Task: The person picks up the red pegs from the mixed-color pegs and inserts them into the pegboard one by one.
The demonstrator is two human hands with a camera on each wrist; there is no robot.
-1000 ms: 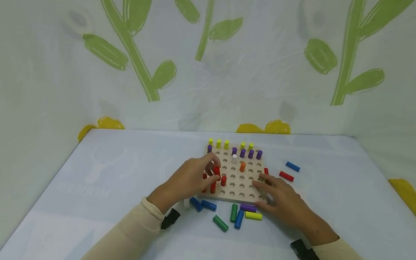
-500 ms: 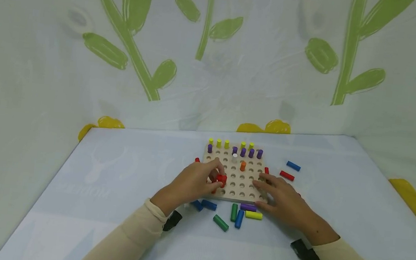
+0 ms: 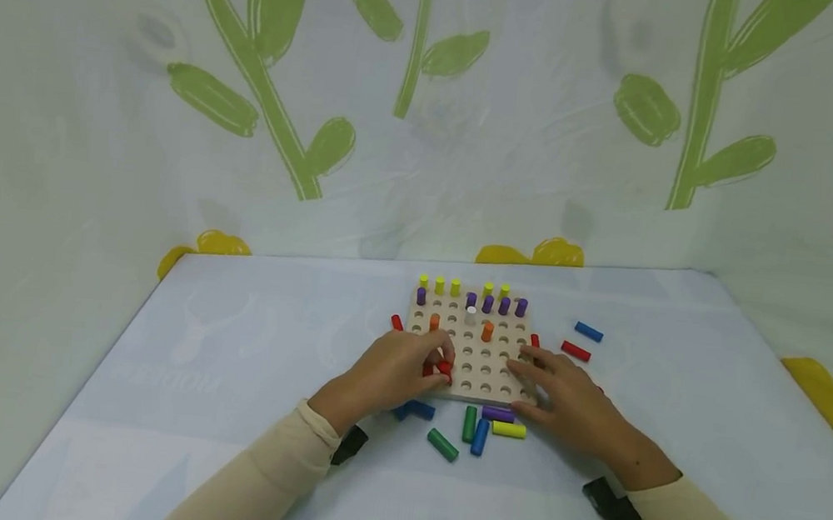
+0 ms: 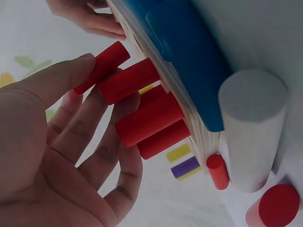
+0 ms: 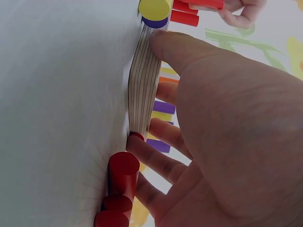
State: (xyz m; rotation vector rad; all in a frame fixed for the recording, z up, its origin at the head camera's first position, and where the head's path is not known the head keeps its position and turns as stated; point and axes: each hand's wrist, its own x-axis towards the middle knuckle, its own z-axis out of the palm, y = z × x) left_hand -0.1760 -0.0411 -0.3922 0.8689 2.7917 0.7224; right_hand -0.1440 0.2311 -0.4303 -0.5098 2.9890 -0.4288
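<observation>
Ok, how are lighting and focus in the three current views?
Head: soft, even light, no harsh glare. Left wrist: dimmer; the red cylindrical peg in the bare left hand reads clearly, the printed green leaves behind look soft. Right wrist: also dim, the bare right hand appearing large.

pale-tan wooden pegboard: striped edge | red cylindrical pegs | purple cylindrical pegs | white backdrop: green leaves, yellow flowers

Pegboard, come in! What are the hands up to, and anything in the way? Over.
Left hand pinching red peg. Right hand at right edge of pegboard. Loose green pegs in front, seemingly not in the way.
</observation>
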